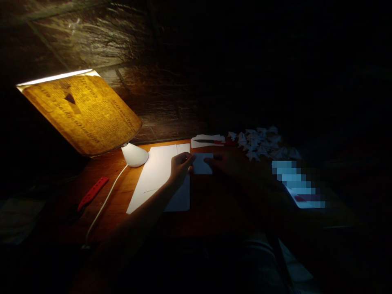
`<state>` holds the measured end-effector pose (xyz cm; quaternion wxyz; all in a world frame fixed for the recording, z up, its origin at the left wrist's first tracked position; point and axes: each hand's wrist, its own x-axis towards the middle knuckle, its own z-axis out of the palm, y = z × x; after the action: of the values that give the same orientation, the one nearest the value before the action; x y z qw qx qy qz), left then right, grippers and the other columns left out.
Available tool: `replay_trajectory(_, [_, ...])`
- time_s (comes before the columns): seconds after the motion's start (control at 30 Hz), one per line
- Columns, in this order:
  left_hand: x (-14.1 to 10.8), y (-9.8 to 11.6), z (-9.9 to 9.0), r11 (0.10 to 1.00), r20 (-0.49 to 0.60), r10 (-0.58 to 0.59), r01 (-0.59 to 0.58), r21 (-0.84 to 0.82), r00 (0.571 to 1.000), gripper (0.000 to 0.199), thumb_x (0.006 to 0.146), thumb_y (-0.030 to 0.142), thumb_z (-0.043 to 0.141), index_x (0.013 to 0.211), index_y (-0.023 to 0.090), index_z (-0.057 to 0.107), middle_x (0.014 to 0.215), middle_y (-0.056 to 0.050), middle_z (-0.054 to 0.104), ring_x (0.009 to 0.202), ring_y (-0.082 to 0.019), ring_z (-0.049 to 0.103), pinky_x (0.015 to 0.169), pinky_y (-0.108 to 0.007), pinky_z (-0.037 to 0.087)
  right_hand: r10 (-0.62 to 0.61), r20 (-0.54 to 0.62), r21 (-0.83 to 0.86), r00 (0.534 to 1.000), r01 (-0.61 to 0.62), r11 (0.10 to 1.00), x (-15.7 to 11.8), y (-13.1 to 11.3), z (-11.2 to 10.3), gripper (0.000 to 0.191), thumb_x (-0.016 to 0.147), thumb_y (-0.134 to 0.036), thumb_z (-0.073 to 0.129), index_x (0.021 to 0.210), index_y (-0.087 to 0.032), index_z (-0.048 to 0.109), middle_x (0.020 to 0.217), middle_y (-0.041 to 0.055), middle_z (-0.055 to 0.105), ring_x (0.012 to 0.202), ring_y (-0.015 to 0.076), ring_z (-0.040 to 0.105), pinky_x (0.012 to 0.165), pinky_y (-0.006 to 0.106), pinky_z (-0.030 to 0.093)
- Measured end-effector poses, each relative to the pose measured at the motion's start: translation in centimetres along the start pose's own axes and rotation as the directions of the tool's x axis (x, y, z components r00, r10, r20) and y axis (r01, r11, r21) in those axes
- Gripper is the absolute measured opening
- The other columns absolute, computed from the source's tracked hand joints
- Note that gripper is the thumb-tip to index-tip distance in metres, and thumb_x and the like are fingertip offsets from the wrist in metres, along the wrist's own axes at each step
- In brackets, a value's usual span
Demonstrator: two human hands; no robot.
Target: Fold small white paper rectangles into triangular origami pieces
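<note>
A small piece of white paper (202, 163) is held up between my two hands over the table. My left hand (180, 165) pinches its left edge, thumb and fingers closed together. At the opposite edge my right hand (222, 161), mostly in shadow, grips the paper with its thumb on the face. Beneath my left forearm lie larger white sheets (159, 171). Just beyond the held piece, a knife (208, 141) with a dark blade and red handle rests across a stack of small white papers (196, 144).
Many folded paper shapes (260, 143) are heaped at the back right. A lit lamp (88, 114) leans over the left side, its white cord (107, 200) trailing forward. A red-handled tool (93, 192) lies left of the cord. A glowing, blurred screen (297, 183) is at right.
</note>
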<state>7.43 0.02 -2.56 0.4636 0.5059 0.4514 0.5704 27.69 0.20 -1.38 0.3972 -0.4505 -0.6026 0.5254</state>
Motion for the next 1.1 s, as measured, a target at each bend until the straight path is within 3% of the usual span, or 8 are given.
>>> replay_trajectory(0.13, [-0.1,-0.1,0.1,0.998,0.028,-0.055,0.055,-0.017,0.998,0.049,0.066,0.058,0.091,0.067,0.016,0.064,0.061,0.003,0.055,0.058,-0.009,0.052,0.053,-0.019,0.040,0.009,-0.036,0.013,0.999,-0.009,1.000,0.1,0.0,-0.1,0.051,0.066,-0.068,0.083,0.067,-0.019,0.068,0.066,0.0003,0.065,0.061,0.0144,0.054,0.058,0.029,0.042])
replay_trajectory(0.27, [-0.1,-0.3,0.0,0.991,0.119,-0.132,0.133,0.001,0.984,0.053,0.065,0.063,0.089,0.068,0.016,0.064,0.061,0.003,0.053,0.056,-0.009,0.049,0.049,-0.019,0.038,0.058,-0.043,0.051,0.997,-0.056,0.997,-0.1,-0.6,-0.3,0.049,0.065,-0.064,0.084,0.065,-0.019,0.064,0.066,0.0001,0.064,0.063,0.0144,0.055,0.061,0.029,0.043])
replay_trajectory(0.4, [-0.1,-0.3,0.0,0.995,0.117,-0.088,0.083,0.049,0.989,0.053,0.067,0.061,0.088,0.062,0.016,0.060,0.061,0.003,0.051,0.059,-0.009,0.049,0.052,-0.019,0.037,0.056,-0.040,-0.006,0.998,-0.056,0.998,-0.8,-1.7,-0.7,0.044,0.069,-0.059,0.083,0.062,-0.020,0.063,0.065,0.0010,0.064,0.063,0.0152,0.055,0.060,0.029,0.043])
replay_trajectory(0.53, [-0.3,0.0,0.0,0.996,0.115,-0.067,0.060,0.062,0.991,0.053,0.068,0.057,0.087,0.058,0.017,0.055,0.059,0.003,0.047,0.057,-0.009,0.045,0.052,-0.019,0.035,-0.030,-0.039,-0.043,0.999,0.029,0.999,-0.9,-2.2,-0.8,0.040,0.076,-0.058,0.077,0.066,-0.020,0.067,0.069,0.0026,0.067,0.068,0.0162,0.057,0.063,0.030,0.046])
replay_trajectory(0.67, [-0.5,0.4,0.1,0.995,0.118,-0.065,0.056,0.083,0.991,0.053,0.068,0.055,0.087,0.056,0.017,0.052,0.057,0.005,0.043,0.055,-0.008,0.041,0.050,-0.019,0.032,-0.135,-0.072,-0.053,0.988,0.131,0.990,-0.2,-1.7,-0.7,0.042,0.077,-0.062,0.073,0.068,-0.021,0.070,0.072,0.0038,0.069,0.072,0.0181,0.059,0.068,0.032,0.049])
replay_trajectory(0.87, [-0.6,0.7,0.3,0.991,0.122,-0.091,0.078,0.112,0.988,0.056,0.067,0.059,0.087,0.058,0.018,0.051,0.057,0.005,0.042,0.054,-0.008,0.041,0.049,-0.019,0.032,-0.183,-0.103,-0.066,0.978,0.177,0.982,0.6,-0.6,-0.8,0.046,0.078,-0.064,0.071,0.060,-0.021,0.065,0.067,0.0035,0.067,0.070,0.0182,0.059,0.068,0.033,0.050])
replay_trajectory(1.0, [-0.4,0.2,0.1,0.989,0.129,-0.078,0.060,0.135,0.989,0.056,0.069,0.062,0.087,0.059,0.018,0.054,0.057,0.004,0.046,0.054,-0.009,0.043,0.049,-0.019,0.033,-0.166,-0.095,-0.028,0.982,0.164,0.986,0.6,-0.6,-0.6,0.047,0.078,-0.064,0.072,0.061,-0.021,0.064,0.066,0.0020,0.065,0.068,0.0164,0.057,0.066,0.030,0.048])
replay_trajectory(1.1, [-0.3,-0.1,-0.1,0.992,0.121,-0.051,0.036,0.123,0.991,0.056,0.070,0.064,0.086,0.060,0.018,0.056,0.057,0.003,0.048,0.053,-0.009,0.044,0.049,-0.020,0.034,-0.070,-0.052,0.032,0.996,0.072,0.997,0.3,-0.7,-0.3,0.048,0.072,-0.066,0.078,0.064,-0.021,0.065,0.068,0.0022,0.067,0.067,0.0160,0.058,0.062,0.029,0.047])
